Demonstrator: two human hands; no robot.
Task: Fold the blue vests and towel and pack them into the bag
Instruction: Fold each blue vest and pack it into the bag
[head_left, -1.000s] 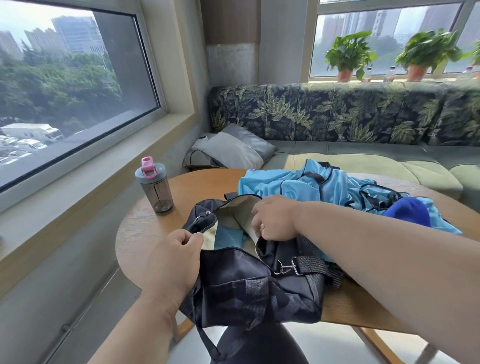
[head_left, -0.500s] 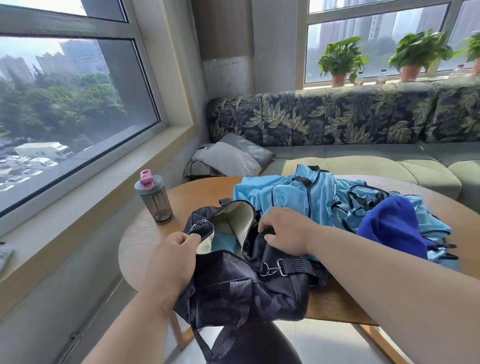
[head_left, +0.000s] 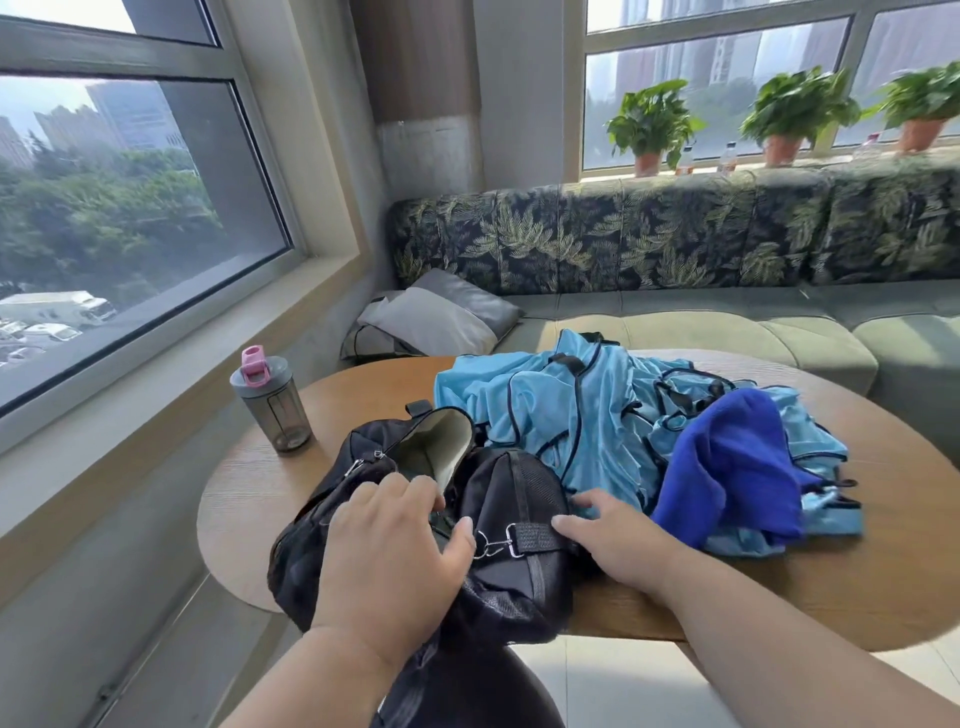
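Wooden round table (head_left: 857, 582) carries everything; one green sofa (head_left: 727, 332) with a leaf-print back stands beyond it. One black bag (head_left: 511, 499) sits at the table's near edge, its mouth open and pale lining showing just past the left hand's fingertips. Light blue vests (head_left: 561, 415) lie in one rumpled heap beyond the right hand; how many I cannot tell, the cloth is too tangled. One dark blue towel (head_left: 727, 483) is draped on that heap, to the right of the right hand. Left hand (head_left: 389, 556) rests flat on the bag's top, fingers spread and straight. Right hand (head_left: 618, 540) lies on the bag's right end, fingers loosely extended, thumb against the strap. One grey bottle (head_left: 272, 402) with a pink cap stands well left of the left hand. Three potted plants (head_left: 652, 124) line the sill.
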